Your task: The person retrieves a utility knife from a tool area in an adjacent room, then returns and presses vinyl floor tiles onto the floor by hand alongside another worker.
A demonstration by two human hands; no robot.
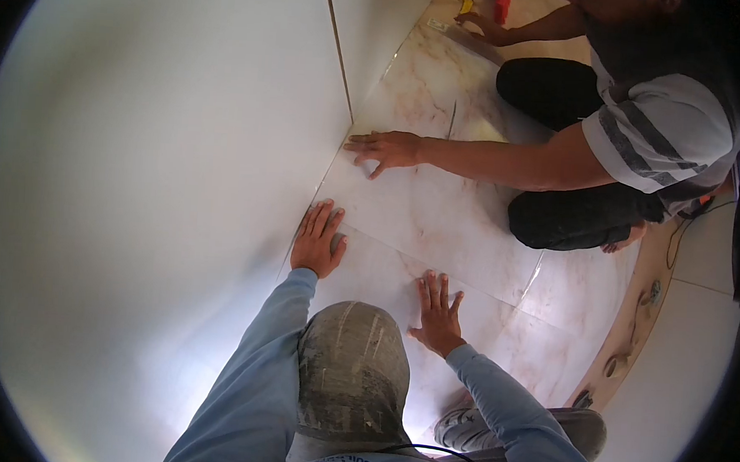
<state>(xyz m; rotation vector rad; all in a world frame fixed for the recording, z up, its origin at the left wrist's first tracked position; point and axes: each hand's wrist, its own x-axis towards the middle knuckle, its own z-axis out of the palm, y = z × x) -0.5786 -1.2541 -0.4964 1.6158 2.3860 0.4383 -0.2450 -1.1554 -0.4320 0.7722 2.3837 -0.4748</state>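
Two people at work on marble-look floor tiles next to a white wall (pixel 164 162). The wearer's L hand (pixel 319 241) lies flat, fingers spread, palm down on the near floor tile (pixel 376 273), right at the wall edge and close to the joint w/ the next tile. R hand (pixel 439 317) is also flat and open on the same tile, fingers splayed, set apart from the L hand and further from the wall. Neither hand grasps anything; both just press on the tile face. Both sleeves are light blue.

The second tile (pixel 438 214) lies just beyond the joint, also against the wall. A co-worker's hand (pixel 388 148) lies flat on its far corner by the wall, fingers spread. That co-worker squats on the tiles in a striped shirt (pixel 668 129) and dark trousers, one bare foot (pixel 625 238) showing. Their other hand (pixel 479 23) rests on the floor further off, near a small yellow item (pixel 466 3) and a red item (pixel 503 2); can't tell what these are.

Count: 4 hands visible, all flat and open. A wood strip (pixel 633 320) runs along the tiles' right edge.
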